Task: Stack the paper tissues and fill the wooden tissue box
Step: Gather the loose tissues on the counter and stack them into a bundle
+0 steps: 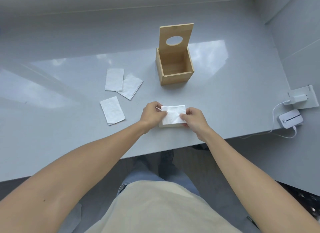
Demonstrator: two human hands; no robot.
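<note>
White tissue [173,115] pinched by left hand [152,114] and right hand [194,119] fingers, near bench [69,146] front edge, wooden tissue box [174,71] open behind.

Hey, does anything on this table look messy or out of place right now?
Only mildly. The loose tissues on the left lie scattered at different angles, one tucked partly under its neighbour, and the nearest one has a lower layer poking out at its corner. The wooden box stands upright, lid open, nothing visible inside.
</note>
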